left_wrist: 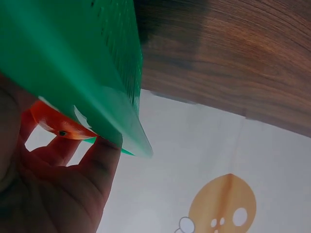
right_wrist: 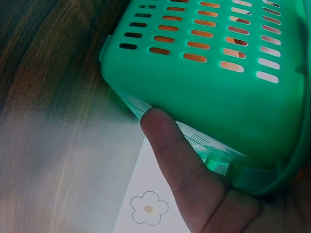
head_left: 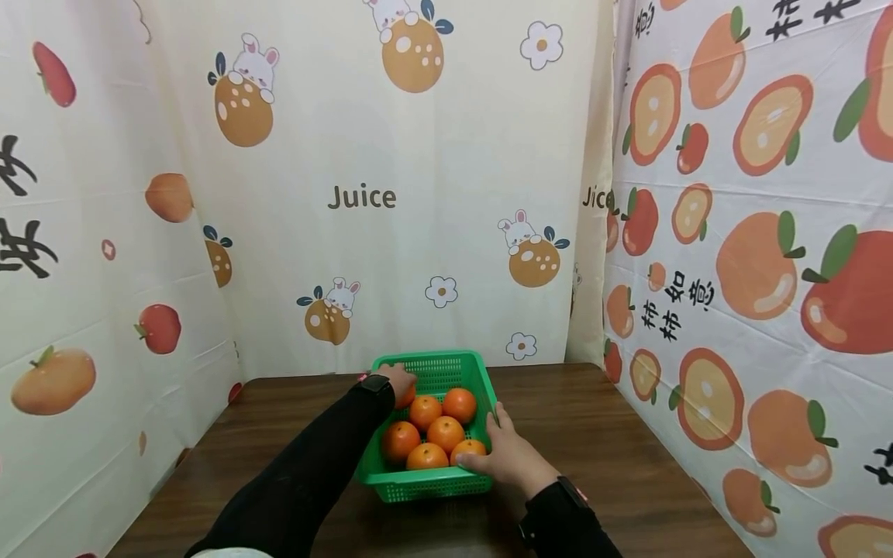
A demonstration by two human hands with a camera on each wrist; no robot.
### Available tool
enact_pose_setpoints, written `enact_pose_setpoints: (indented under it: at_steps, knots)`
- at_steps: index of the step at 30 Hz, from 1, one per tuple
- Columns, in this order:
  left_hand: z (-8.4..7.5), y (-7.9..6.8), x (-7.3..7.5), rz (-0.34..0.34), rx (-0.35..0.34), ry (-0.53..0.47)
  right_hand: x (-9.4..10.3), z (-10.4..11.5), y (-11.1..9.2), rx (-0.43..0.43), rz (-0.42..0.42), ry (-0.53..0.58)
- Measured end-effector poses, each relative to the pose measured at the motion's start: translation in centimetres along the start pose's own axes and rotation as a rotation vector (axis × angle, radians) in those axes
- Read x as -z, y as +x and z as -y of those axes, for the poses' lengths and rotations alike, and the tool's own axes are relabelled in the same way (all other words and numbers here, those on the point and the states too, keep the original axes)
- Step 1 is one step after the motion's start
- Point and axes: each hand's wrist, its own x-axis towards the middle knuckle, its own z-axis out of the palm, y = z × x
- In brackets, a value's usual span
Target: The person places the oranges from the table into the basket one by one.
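A green plastic basket (head_left: 434,488) with slotted walls stands on the table, holding several oranges (head_left: 445,432). At its far left corner, my left hand (head_left: 396,378) reaches over the rim. The left wrist view shows the fingers of that hand curled round an orange (left_wrist: 63,125), partly hidden behind the basket wall (left_wrist: 63,63). My right hand (head_left: 515,459) holds the basket's right side, thumb over the rim beside the nearest orange (head_left: 469,448). In the right wrist view, one straight finger (right_wrist: 177,160) lies along the outside of the basket.
The dark wooden table (head_left: 579,442) extends on both sides of the basket. Behind it hangs a cream curtain (head_left: 418,232) printed with fruit and rabbits. Printed cloths also close off the left side and the right side (head_left: 753,349).
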Motion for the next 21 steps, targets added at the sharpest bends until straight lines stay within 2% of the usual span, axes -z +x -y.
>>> enact_pose_setpoints:
  at_steps: [8, 21]
  knots:
    - [-0.2, 0.3, -0.2, 0.045, 0.013, 0.001, -0.1, -0.1, 0.1, 0.000, 0.014, 0.016]
    - [-1.1, 0.2, 0.9, 0.026, 0.029, -0.019, 0.2, 0.1, 0.0, 0.015, 0.008, -0.007]
